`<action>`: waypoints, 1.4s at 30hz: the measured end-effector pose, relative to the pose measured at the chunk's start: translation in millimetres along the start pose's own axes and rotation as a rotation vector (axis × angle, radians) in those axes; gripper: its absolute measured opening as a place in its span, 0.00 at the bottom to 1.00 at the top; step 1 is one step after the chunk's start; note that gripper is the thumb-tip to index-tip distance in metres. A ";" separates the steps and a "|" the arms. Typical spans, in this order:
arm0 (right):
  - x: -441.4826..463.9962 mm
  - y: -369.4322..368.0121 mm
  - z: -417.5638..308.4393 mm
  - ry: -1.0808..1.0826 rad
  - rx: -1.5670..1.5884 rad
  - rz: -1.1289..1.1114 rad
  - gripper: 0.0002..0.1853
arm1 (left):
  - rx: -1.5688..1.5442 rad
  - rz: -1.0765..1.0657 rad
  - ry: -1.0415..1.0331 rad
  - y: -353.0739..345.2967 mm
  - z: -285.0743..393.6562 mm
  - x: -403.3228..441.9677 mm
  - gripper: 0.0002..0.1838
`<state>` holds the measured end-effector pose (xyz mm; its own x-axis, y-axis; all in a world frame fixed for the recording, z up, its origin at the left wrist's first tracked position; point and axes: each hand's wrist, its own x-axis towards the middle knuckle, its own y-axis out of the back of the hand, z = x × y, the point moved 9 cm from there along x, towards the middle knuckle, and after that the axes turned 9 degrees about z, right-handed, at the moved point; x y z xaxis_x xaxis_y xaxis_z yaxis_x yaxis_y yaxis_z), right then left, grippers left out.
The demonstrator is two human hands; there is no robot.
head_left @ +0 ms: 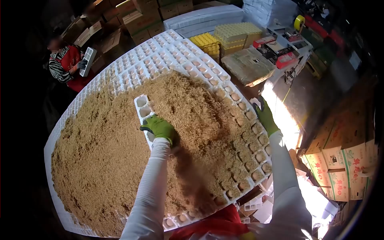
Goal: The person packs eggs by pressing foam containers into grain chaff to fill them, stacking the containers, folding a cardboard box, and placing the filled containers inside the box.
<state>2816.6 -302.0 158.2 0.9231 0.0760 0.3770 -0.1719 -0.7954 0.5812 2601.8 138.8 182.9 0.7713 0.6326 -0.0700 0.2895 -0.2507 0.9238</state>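
Note:
My left hand (160, 129), in a green glove, is closed round a white foam egg tray (141, 101). This narrow piece has empty cups facing up and lies against the brown husk-like filling (100, 136). Loose filling blurs below my left wrist, as if in motion. My right hand (267, 116), gloved in green too, rests at the outer right edge of the large foam egg trays (228, 82). Its fingers look stretched out along that edge. Eggs (235, 97) sit in the cups along the right and far sides, some partly covered by the filling.
Across the trays at far left, a person (72, 64) in a red apron holds another white foam tray (87, 60). Yellow egg trays (236, 34) and a taped carton (249, 66) stand beyond the far right corner. Printed cartons (340, 168) are stacked at lower right.

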 end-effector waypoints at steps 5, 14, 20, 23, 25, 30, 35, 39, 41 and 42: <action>5.2 -99.5 47.0 -0.163 0.363 -0.339 0.25 | 0.044 0.323 -0.129 17.5 67.9 12.5 0.18; -11.3 -71.1 16.0 0.531 0.111 -0.171 0.24 | -0.003 0.340 -0.621 98.1 147.2 -56.0 0.15; -63.7 38.0 12.1 -0.399 0.197 -0.490 0.16 | 0.000 0.410 -0.940 137.5 209.5 -116.9 0.18; -106.9 82.8 26.4 -0.391 0.295 -0.319 0.19 | 0.070 0.346 -1.096 157.7 226.5 -149.8 0.23; -149.1 104.2 41.4 -0.538 0.418 -0.266 0.21 | 0.152 0.461 -1.183 160.8 234.9 -172.9 0.26; -229.6 120.6 67.6 -0.574 0.526 0.095 0.22 | 0.087 0.669 -1.278 169.8 229.1 -233.4 0.18; -292.1 122.2 -46.3 -0.575 -0.190 0.289 0.43 | 0.116 0.678 -1.310 136.5 177.6 -253.9 0.18; -344.9 63.0 -165.5 -0.434 -0.451 0.104 0.49 | 0.202 0.552 -1.313 93.4 75.0 -262.9 0.20; -362.9 31.3 -218.9 -0.337 -0.445 -0.134 0.47 | 0.101 0.706 -1.252 52.5 17.8 -250.3 0.21; -372.9 13.5 -240.2 -0.274 -0.432 -0.222 0.45 | 0.192 0.531 -1.218 48.0 -13.1 -252.3 0.24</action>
<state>2387.4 -196.6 198.7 0.9990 0.0087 0.0444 -0.0356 -0.4546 0.8900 2413.7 -23.2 249.9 0.7951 -0.5978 -0.1027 -0.2034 -0.4222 0.8834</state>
